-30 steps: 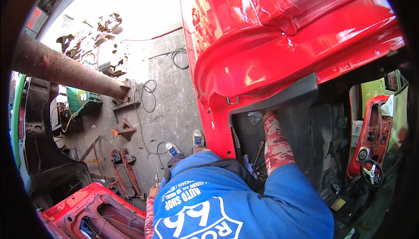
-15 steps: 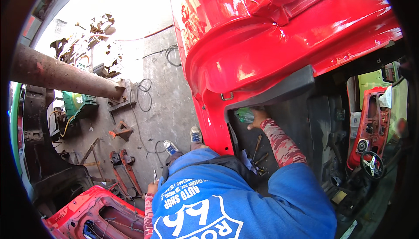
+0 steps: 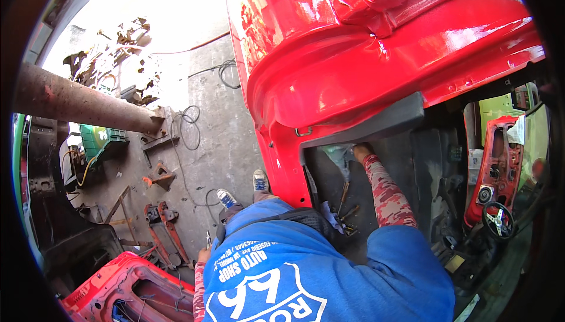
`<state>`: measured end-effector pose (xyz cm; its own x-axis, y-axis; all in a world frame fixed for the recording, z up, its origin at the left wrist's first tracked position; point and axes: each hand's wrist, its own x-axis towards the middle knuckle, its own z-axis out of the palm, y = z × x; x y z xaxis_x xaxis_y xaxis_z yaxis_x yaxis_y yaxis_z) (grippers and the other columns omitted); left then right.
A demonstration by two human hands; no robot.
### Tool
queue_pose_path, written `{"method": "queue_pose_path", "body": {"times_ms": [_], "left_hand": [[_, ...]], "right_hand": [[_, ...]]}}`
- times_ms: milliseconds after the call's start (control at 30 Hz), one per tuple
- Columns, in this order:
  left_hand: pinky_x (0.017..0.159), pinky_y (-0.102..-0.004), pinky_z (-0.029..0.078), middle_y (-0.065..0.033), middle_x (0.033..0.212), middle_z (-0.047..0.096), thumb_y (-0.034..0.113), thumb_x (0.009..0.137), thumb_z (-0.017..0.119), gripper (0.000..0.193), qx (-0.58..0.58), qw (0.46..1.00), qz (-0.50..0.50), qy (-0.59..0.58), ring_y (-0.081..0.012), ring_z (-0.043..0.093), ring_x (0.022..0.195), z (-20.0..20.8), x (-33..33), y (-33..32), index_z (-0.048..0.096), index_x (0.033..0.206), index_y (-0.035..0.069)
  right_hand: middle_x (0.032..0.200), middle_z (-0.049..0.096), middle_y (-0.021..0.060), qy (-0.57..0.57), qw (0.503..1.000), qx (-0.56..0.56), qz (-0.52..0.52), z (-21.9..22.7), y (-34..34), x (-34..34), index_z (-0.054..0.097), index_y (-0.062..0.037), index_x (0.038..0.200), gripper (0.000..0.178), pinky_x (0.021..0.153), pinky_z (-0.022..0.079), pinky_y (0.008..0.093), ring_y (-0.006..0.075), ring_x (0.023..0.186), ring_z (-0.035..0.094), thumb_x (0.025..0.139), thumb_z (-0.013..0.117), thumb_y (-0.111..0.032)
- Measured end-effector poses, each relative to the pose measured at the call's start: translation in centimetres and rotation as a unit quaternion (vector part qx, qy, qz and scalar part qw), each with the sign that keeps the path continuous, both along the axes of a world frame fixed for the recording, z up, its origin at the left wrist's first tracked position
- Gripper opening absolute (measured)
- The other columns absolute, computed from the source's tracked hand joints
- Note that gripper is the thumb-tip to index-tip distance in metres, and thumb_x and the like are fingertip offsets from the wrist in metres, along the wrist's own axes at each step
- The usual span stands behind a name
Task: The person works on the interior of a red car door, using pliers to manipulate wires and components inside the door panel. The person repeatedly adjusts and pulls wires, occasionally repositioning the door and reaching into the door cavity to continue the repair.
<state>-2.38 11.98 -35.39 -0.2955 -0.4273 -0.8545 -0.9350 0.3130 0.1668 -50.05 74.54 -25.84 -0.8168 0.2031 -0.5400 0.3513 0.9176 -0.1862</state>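
Observation:
My right hand reaches into the red vehicle's door opening, under a dark grey trim edge. It is closed at the side of a clear, greenish plastic bag, which is stretched downward; the fingertips are partly hidden. Just below the bag, hand tools with slim shafts, among them what looks like a screwdriver, lie on the dark vehicle floor. Low at my left side, my left hand is closed around a slim silvery metal tool. My torso hides part of that arm.
The glossy red body panel curves across the front and right. A rusty post, cables, an orange-red jack-like frame and a detached red door stand or lie to the left. A steering wheel is far right.
My right hand has shifted slightly up and right, its fingers drawn in. The plastic bag, bunched before, now stretches down toward the tools. My left hand stays at my side.

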Motion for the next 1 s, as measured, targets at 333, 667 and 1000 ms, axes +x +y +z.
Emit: {"method": "queue_pose_path", "body": {"times_ms": [333, 667, 1000], "left_hand": [[0.086, -0.0437, 0.049, -0.0314, 0.101, 0.067, 0.046, 0.089, 0.063, 0.061, 0.034, 0.997, 0.071, 0.018, -0.0389, 0.066, 0.099, 2.3, -2.9, -0.5, 0.064, 0.105, -0.013], [0.087, -0.0443, 0.049, -0.0327, 0.101, 0.066, 0.050, 0.090, 0.059, 0.061, 0.010, 1.000, -0.010, 0.003, -0.0433, 0.064, 0.103, 0.6, -0.8, -0.2, 0.065, 0.106, -0.009], [0.087, -0.0454, 0.049, -0.0331, 0.100, 0.065, 0.049, 0.091, 0.057, 0.061, 0.012, 0.998, -0.054, -0.021, -0.0438, 0.063, 0.102, -1.4, 0.2, -0.9, 0.065, 0.106, -0.010]], "right_hand": [[0.123, 0.061, 0.0219, 0.236, 0.970, -0.042, 0.029, 0.8, -4.2, -2.3, 0.063, -0.0023, 0.117, 0.038, 0.097, 0.045, 0.0469, 0.0411, 0.114, 0.057, 0.088, 0.056, -0.025], [0.120, 0.061, 0.0234, 0.295, 0.937, -0.005, 0.188, 2.0, -4.6, -2.3, 0.063, -0.0023, 0.116, 0.037, 0.096, 0.044, 0.0491, 0.0434, 0.111, 0.057, 0.086, 0.059, -0.023], [0.113, 0.063, 0.0253, 0.236, 0.954, 0.028, 0.181, 0.9, -5.6, 1.7, 0.063, -0.0016, 0.114, 0.037, 0.095, 0.043, 0.0529, 0.0480, 0.107, 0.056, 0.081, 0.062, -0.019]]}}
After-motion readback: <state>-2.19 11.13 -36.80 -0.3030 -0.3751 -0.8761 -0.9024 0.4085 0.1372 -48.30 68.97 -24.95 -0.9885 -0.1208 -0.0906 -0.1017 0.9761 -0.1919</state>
